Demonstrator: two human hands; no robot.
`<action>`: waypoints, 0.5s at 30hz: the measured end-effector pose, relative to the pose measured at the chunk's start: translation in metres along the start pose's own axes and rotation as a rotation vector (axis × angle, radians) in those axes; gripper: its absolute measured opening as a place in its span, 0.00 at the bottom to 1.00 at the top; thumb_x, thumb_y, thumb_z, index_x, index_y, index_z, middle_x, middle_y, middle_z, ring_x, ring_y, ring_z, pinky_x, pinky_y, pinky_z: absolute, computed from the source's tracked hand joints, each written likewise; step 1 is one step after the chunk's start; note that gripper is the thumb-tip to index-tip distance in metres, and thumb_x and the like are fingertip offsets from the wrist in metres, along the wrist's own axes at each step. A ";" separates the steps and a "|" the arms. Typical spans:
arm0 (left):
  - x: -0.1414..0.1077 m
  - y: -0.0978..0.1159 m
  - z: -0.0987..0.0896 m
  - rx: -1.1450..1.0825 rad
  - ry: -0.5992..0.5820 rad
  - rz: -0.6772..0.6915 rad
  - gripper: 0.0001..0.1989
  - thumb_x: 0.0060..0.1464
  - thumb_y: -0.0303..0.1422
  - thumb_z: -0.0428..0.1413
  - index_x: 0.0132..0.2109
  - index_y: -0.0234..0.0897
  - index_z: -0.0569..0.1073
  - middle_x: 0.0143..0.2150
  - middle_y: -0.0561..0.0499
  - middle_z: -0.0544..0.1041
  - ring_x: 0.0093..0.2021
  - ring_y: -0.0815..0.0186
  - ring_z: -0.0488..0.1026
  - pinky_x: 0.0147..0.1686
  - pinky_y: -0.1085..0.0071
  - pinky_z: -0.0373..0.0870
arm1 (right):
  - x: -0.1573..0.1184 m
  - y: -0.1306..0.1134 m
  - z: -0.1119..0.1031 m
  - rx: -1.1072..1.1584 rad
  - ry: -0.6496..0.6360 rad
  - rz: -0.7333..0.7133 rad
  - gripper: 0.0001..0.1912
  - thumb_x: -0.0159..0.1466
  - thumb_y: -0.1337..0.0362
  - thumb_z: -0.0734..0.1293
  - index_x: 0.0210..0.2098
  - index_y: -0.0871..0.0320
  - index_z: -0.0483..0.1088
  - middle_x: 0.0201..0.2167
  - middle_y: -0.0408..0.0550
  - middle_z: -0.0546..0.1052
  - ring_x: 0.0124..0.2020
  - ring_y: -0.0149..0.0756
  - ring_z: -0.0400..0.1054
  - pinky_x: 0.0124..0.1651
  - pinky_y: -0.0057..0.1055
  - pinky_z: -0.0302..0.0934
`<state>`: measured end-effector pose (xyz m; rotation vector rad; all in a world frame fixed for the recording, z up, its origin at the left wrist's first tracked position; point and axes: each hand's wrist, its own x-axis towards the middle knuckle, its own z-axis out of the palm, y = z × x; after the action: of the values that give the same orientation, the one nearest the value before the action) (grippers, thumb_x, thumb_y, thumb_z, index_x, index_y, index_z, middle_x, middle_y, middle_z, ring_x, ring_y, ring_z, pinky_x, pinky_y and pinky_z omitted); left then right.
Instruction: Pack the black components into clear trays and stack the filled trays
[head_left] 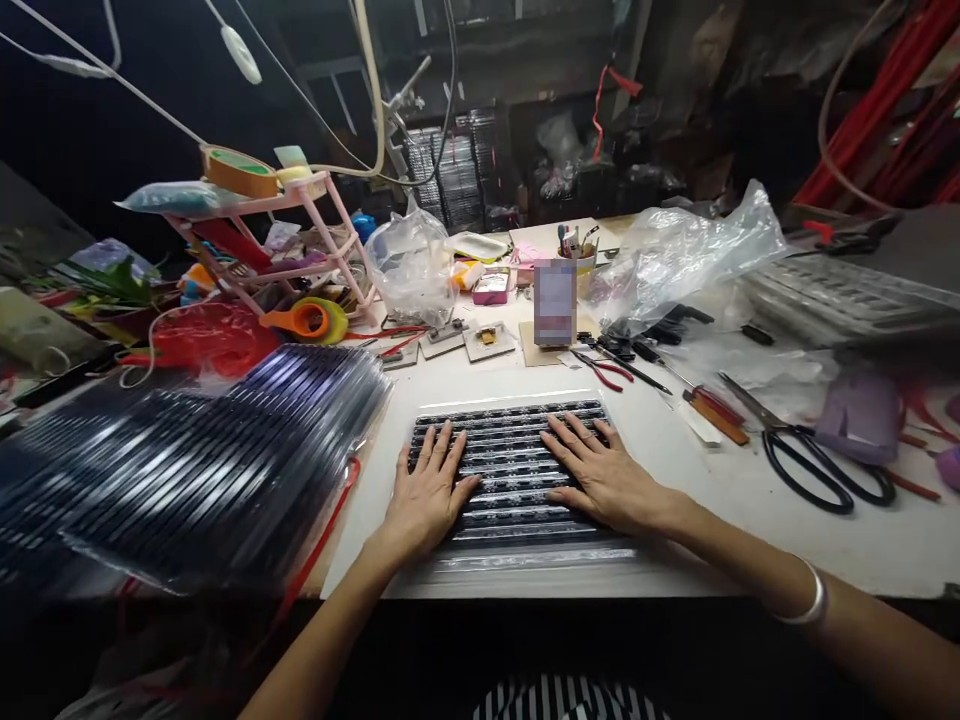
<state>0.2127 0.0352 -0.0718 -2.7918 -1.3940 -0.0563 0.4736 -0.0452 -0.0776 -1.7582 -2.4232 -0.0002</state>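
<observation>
A clear plastic tray point(510, 480) with rows of dark strips lies flat at the front of the white table. On its left part rests my left hand point(429, 492), palm down with the fingers spread. My right hand point(596, 472) lies in the same way on the right part, fingers apart. Neither hand grips anything. Between the hands the dark rows show; what lies under the palms is hidden.
Stacked dark trays point(225, 460) stand at the left, a red ribbon point(322, 540) beside them. Scissors point(802, 450), pliers point(604, 368) and screwdrivers lie at the right. Behind are a pink rack point(349, 240), plastic bags point(690, 250) and a phone-like upright object point(555, 303).
</observation>
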 end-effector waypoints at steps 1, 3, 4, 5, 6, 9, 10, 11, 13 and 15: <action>-0.001 0.001 0.001 -0.001 0.015 0.007 0.30 0.62 0.47 0.39 0.67 0.39 0.51 0.69 0.46 0.47 0.68 0.51 0.43 0.61 0.43 0.43 | -0.001 -0.001 0.001 0.002 0.018 0.000 0.38 0.65 0.41 0.51 0.65 0.59 0.51 0.67 0.56 0.48 0.67 0.52 0.39 0.62 0.56 0.41; -0.005 0.001 0.001 -0.020 0.093 0.007 0.30 0.62 0.46 0.41 0.65 0.36 0.55 0.68 0.43 0.52 0.67 0.51 0.48 0.61 0.45 0.46 | -0.005 -0.002 -0.001 0.007 0.083 0.006 0.34 0.66 0.45 0.53 0.63 0.60 0.55 0.66 0.57 0.51 0.67 0.53 0.42 0.62 0.54 0.43; -0.007 0.000 0.001 -0.033 0.148 -0.007 0.29 0.62 0.45 0.41 0.64 0.34 0.59 0.66 0.41 0.56 0.66 0.51 0.52 0.61 0.46 0.47 | -0.007 -0.002 -0.002 0.010 0.121 0.016 0.31 0.67 0.48 0.53 0.62 0.60 0.58 0.65 0.57 0.54 0.66 0.53 0.45 0.61 0.54 0.45; -0.010 -0.002 0.002 -0.046 0.202 -0.032 0.27 0.62 0.43 0.42 0.62 0.32 0.62 0.65 0.40 0.60 0.65 0.50 0.55 0.60 0.47 0.49 | -0.009 -0.002 -0.002 0.012 0.159 0.033 0.27 0.68 0.51 0.54 0.60 0.59 0.61 0.64 0.57 0.58 0.65 0.53 0.47 0.60 0.53 0.47; -0.013 -0.005 0.003 -0.061 0.246 -0.063 0.25 0.62 0.41 0.43 0.60 0.31 0.64 0.63 0.39 0.63 0.63 0.50 0.57 0.60 0.47 0.51 | -0.012 -0.001 -0.003 0.012 0.194 0.061 0.24 0.68 0.54 0.55 0.59 0.58 0.63 0.63 0.56 0.60 0.65 0.53 0.49 0.59 0.54 0.49; -0.027 -0.021 0.009 -0.171 0.288 -0.089 0.23 0.61 0.37 0.42 0.58 0.30 0.66 0.61 0.39 0.65 0.63 0.50 0.58 0.58 0.47 0.57 | -0.025 0.005 -0.001 0.008 0.249 0.138 0.22 0.68 0.60 0.55 0.57 0.61 0.65 0.61 0.59 0.62 0.64 0.54 0.50 0.57 0.55 0.53; -0.034 -0.027 0.011 -0.227 0.284 -0.066 0.23 0.61 0.37 0.42 0.58 0.29 0.66 0.62 0.39 0.64 0.63 0.51 0.58 0.58 0.49 0.59 | -0.032 0.008 0.000 0.009 0.246 0.143 0.22 0.68 0.62 0.55 0.57 0.63 0.65 0.61 0.60 0.62 0.64 0.54 0.50 0.57 0.54 0.55; -0.042 -0.033 0.013 -0.285 0.285 -0.033 0.23 0.62 0.36 0.42 0.58 0.29 0.66 0.62 0.39 0.64 0.63 0.54 0.58 0.58 0.52 0.61 | -0.041 0.009 -0.001 0.015 0.231 0.133 0.22 0.68 0.64 0.54 0.58 0.66 0.64 0.61 0.62 0.61 0.64 0.52 0.50 0.58 0.51 0.56; -0.064 -0.043 0.012 -0.374 0.289 0.048 0.21 0.62 0.33 0.43 0.59 0.33 0.65 0.62 0.42 0.65 0.63 0.59 0.58 0.59 0.58 0.61 | -0.065 0.010 -0.005 0.051 0.161 0.090 0.23 0.67 0.67 0.53 0.59 0.68 0.62 0.63 0.62 0.59 0.65 0.49 0.48 0.60 0.47 0.56; -0.091 -0.047 0.008 -0.413 0.266 0.138 0.22 0.61 0.29 0.44 0.61 0.40 0.62 0.63 0.47 0.64 0.63 0.62 0.57 0.59 0.61 0.59 | -0.093 0.008 -0.013 0.112 0.064 0.056 0.24 0.67 0.69 0.52 0.62 0.65 0.57 0.65 0.57 0.54 0.66 0.45 0.43 0.62 0.46 0.54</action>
<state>0.1201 -0.0091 -0.0838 -3.0356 -1.2411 -0.7656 0.5112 -0.1320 -0.0763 -1.7491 -2.2828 0.0824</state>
